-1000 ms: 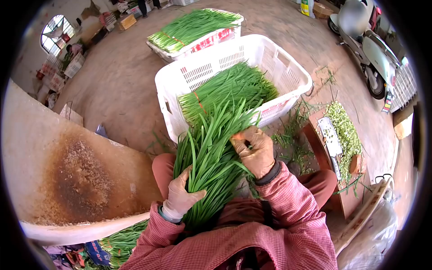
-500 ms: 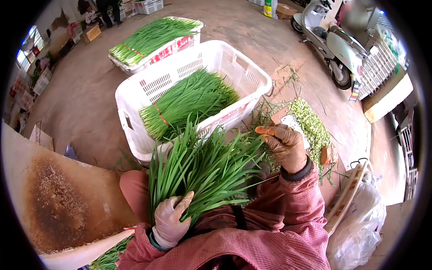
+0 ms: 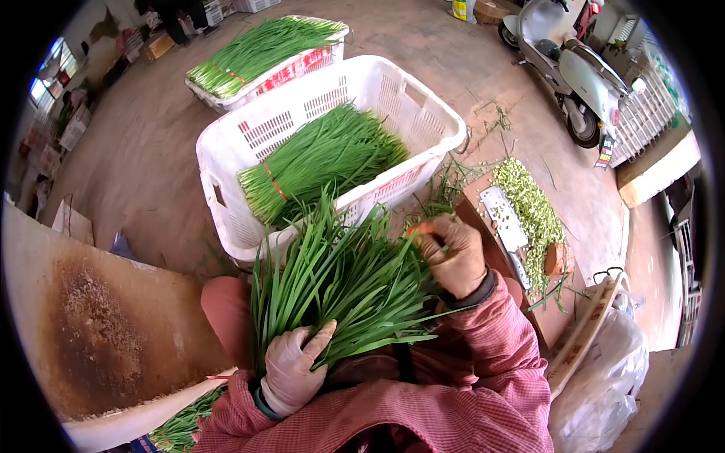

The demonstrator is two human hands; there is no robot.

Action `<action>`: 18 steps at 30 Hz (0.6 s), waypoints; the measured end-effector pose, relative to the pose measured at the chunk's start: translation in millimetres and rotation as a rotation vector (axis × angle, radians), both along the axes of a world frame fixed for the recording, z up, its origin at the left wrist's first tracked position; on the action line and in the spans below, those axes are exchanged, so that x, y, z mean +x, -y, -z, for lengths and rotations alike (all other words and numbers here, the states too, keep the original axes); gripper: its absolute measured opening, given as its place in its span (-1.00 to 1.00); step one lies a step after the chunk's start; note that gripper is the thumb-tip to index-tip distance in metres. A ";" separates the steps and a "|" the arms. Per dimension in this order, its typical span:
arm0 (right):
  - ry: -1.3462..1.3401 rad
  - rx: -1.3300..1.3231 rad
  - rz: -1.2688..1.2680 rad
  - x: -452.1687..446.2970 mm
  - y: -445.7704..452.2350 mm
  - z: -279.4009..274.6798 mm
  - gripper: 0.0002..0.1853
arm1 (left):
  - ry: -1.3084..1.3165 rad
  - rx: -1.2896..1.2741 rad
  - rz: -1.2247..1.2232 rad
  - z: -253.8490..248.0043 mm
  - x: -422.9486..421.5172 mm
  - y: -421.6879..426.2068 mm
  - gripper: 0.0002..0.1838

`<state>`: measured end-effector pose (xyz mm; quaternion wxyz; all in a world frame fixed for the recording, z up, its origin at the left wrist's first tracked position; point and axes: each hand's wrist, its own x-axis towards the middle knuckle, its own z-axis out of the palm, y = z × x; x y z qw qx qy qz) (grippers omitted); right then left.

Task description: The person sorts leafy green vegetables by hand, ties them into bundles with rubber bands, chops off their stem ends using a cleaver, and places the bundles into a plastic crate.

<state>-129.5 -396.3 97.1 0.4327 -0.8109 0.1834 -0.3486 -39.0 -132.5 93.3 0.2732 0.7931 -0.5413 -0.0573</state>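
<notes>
The left hand (image 3: pixel 292 370) grips the greens (image 3: pixel 340 287) as the right hand (image 3: pixel 455 257), curled, its grip unclear, has returned to their two o'clock edge, so handling seems ongoing.

This looks like a big work shed for greens. The floor (image 3: pixel 143 158) is plain and brown, with scraps (image 3: pixel 495 121) on it. A front basket (image 3: pixel 393 183) and a back basket (image 3: pixel 306 68) both have greens (image 3: pixel 325 155) in them. The left hand (image 3: pixel 293 370) holds a bunch (image 3: pixel 343 291), too. On a low board (image 3: pixel 471 198) lie a knife (image 3: pixel 503 219) and chopped bits (image 3: pixel 535 223). A scooter (image 3: pixel 589 83) stands indoors, and far off are a window (image 3: pixel 54 79) and another person's legs (image 3: pixel 175 26).
</notes>
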 end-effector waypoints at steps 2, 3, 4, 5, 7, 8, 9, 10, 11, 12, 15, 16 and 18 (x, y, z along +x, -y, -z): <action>-0.147 0.179 -0.089 -17.8 23.4 -20.9 -0.78 | 0.023 0.021 -0.004 2.7 -2.2 -1.6 -0.31; -0.145 -0.018 -0.189 -24.2 32.3 -29.2 -0.61 | 0.012 0.027 -0.018 2.6 -2.7 -1.4 -0.31; -0.212 -0.134 -0.163 -26.8 24.9 -43.7 -0.56 | 0.014 0.038 -0.017 1.7 -3.2 -1.2 -0.30; -0.263 -0.256 -0.184 -25.8 17.4 -53.6 -0.54 | 0.017 0.047 -0.012 1.9 -3.4 -0.6 -0.30; -0.331 -0.510 -0.274 -18.8 1.7 -65.8 -0.49 | 0.009 0.051 -0.020 4.0 -3.9 -0.3 -0.29; -0.407 -0.583 -0.320 -14.4 -6.9 -62.6 -0.55 | 0.010 0.049 -0.017 4.2 -4.3 0.3 -0.29; -0.456 -0.594 -0.367 -10.0 -14.7 -52.1 -0.67 | 0.012 0.045 -0.013 4.4 -4.4 0.7 -0.29; -0.456 -0.596 -0.392 -5.1 -21.6 -41.2 -0.74 | 0.011 0.047 -0.016 4.8 -4.5 0.6 -0.29; -0.454 -0.598 -0.419 -1.4 -26.8 -32.8 -0.82 | 0.012 0.030 -0.015 5.2 -4.7 0.1 -0.29; -0.425 -0.594 -0.384 0.2 -29.9 -29.0 -0.88 | 0.014 0.015 -0.014 5.1 -4.4 -0.5 -0.29; -0.072 -0.291 -0.086 1.0 -21.5 -26.1 -0.86 | -0.009 0.001 -0.031 2.0 -2.4 -1.5 -0.29; -0.072 -0.277 0.025 -4.7 -11.8 -24.9 -0.85 | -0.021 0.030 -0.067 -0.2 -0.7 -0.7 -0.29; -0.120 -0.366 0.181 -16.5 -3.2 -27.2 -0.78 | -0.163 0.012 -0.115 2.7 9.5 -2.9 -0.29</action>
